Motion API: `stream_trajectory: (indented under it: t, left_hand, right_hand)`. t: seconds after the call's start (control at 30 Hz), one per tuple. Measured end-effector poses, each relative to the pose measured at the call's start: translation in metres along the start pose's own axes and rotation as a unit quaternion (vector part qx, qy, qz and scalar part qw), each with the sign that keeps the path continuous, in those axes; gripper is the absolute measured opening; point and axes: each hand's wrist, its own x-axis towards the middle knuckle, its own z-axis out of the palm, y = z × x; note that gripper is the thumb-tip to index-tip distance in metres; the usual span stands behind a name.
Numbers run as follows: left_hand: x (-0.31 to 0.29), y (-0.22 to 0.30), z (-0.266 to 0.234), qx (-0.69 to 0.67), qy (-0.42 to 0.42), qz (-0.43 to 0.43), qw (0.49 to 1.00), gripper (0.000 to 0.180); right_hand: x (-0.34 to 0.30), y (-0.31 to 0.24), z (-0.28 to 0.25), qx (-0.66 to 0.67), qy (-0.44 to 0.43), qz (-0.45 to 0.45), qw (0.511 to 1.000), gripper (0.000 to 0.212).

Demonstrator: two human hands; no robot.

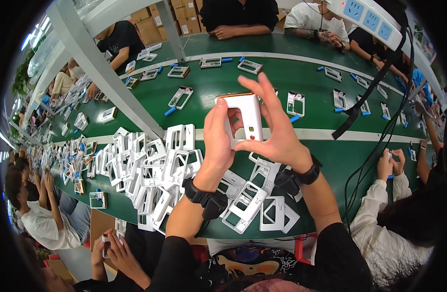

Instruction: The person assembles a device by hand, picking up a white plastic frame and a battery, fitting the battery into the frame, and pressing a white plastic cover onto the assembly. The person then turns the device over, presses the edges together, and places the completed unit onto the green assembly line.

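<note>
Above the near edge of the green conveyor belt, a white plastic device casing (251,117) with a rectangular opening is held up in front of me. A coppery strip runs along its top edge, and a small square part and a red mark sit low on its face. My left hand (216,134) is closed around its left side, with fingertips visible through the opening. My right hand (284,136) spans the right side, thumb at the bottom edge, index and middle fingers reaching up past the top. Below my hands lie several loose white frames (245,207).
A large heap of white frames (150,168) covers the near table to my left. Partly assembled casings with blue cylinders (179,97) lie spaced along the belt (209,117). A metal post (106,73) stands left; a power strip (367,19) and cables hang right. Co-workers sit around.
</note>
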Motion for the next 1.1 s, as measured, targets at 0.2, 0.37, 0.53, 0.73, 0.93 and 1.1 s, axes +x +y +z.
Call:
stream_trajectory:
  t: [0.2,0.37,0.53,0.73,0.93,1.1]
  left_hand:
    - [-0.002,0.007,-0.001,-0.095,-0.022,0.064,0.993,0.053]
    - [0.003,0.002,-0.001,-0.106,-0.009,0.086,0.991,0.049]
    - [0.014,0.007,-0.017,-0.010,-0.093,0.210,0.973,0.044]
    - [0.007,0.021,-0.017,0.246,-0.088,0.340,0.904,0.040]
    - [0.005,0.021,-0.013,0.288,-0.035,0.397,0.871,0.036]
    - [0.001,0.024,-0.008,0.337,-0.009,0.361,0.869,0.034]
  right_hand:
    - [-0.011,-0.001,0.007,0.062,0.041,0.119,0.990,0.075]
    - [-0.007,-0.023,0.005,0.012,0.079,0.164,0.983,0.056]
    - [-0.002,-0.017,-0.015,-0.088,0.028,0.023,0.995,0.051]
    - [-0.003,-0.021,-0.030,-0.130,-0.045,0.015,0.990,0.048]
    - [-0.004,-0.017,-0.014,-0.117,0.005,0.021,0.993,0.043]
    - [-0.005,-0.018,-0.014,-0.106,0.027,0.071,0.991,0.040]
